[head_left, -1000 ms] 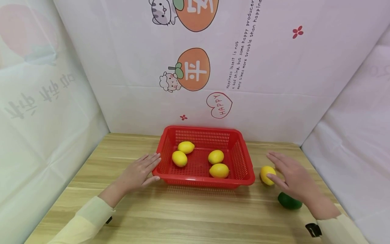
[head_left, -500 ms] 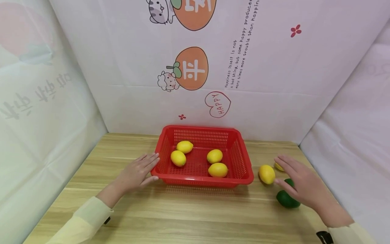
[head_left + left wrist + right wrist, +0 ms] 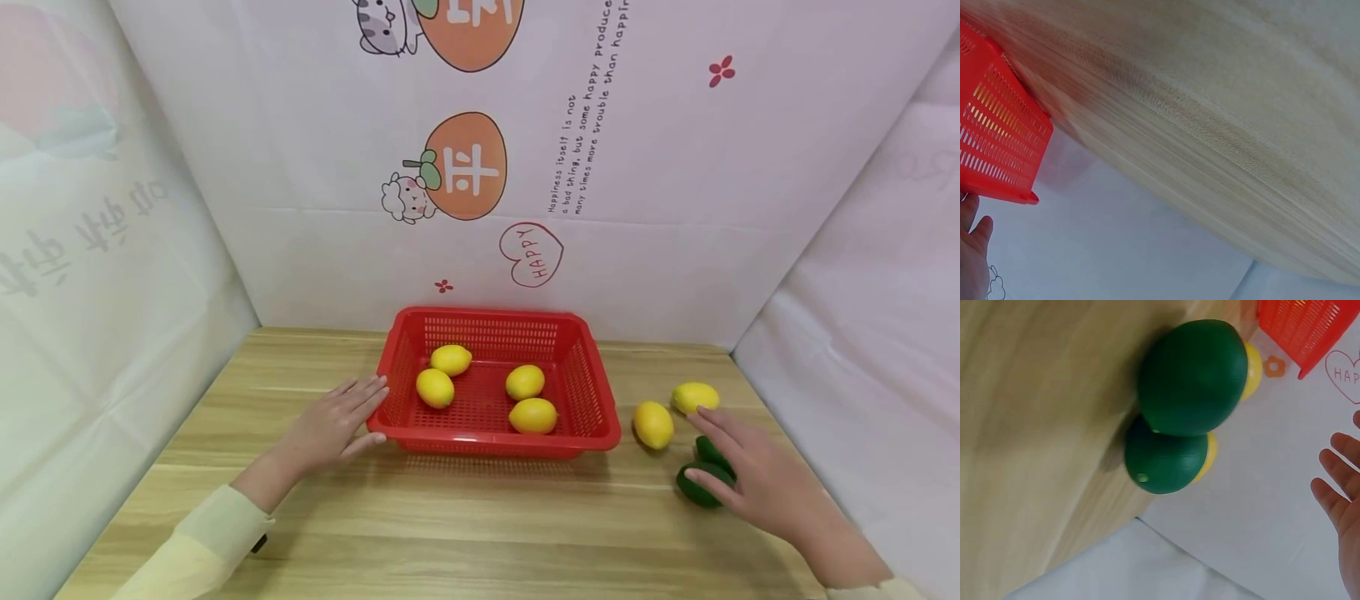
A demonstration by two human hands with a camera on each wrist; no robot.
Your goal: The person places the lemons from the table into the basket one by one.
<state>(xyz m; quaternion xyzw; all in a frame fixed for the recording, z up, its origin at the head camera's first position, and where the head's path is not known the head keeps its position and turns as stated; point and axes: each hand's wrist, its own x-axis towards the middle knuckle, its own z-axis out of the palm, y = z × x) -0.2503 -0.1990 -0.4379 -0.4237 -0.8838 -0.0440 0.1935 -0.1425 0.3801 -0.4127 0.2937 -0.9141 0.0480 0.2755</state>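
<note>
Right grip [image 3: 772, 475] shifted; its camera bares green fruits [image 3: 1192, 378].

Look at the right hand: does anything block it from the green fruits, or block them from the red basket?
Nothing visible separates the right hand from the green fruits. Toward the red basket, a lemon lies partly between, with the basket's side wall beyond.

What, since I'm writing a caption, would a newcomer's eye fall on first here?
Probably the bright red basket near the table's back edge, with four lemons inside, a pair toward each end. Next might come the two dark green fruits on the table, right of the basket in the head view, with two loose lemons just beyond. Above, orange cartoon prints stand out on the white backdrop.
</note>
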